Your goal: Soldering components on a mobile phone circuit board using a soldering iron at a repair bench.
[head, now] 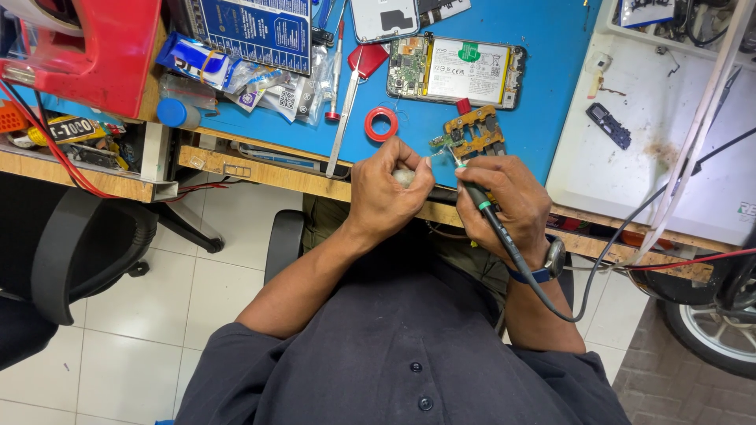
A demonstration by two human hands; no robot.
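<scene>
Hands close together at the counter's near edge: right hand (504,201) wrapped shut around a soldering iron (482,206), tip angled up toward 11 o'clock; left hand (386,189) curled tight, pinching something thin and pale, likely solder wire, between thumb and forefinger, with a small pale lump half hidden in the palm. What that lump is, cannot tell.

Iron tip and wire meeting just at 7 o'clock of a small circuit board clamped in a wooden-coloured holder (472,132), on the blue mat (551,63) close to the counter edge (260,169).

Risks from here, as judgement:
- Fingertips very near the hot tip; a small slip could mean a burn.
- Work done right at the edge, over the lap; a dropped molten bead could land on clothing.
- Iron cable (567,315) hanging loose past the right wrist toward 5 o'clock; a snag could jerk the tip across the board.

Further out: opened phone with battery exposed (457,71) at 12 o'clock, near enough for stray heat to matter; red tape roll (381,123) at 10 o'clock; long tweezers (344,126) beside it.
</scene>
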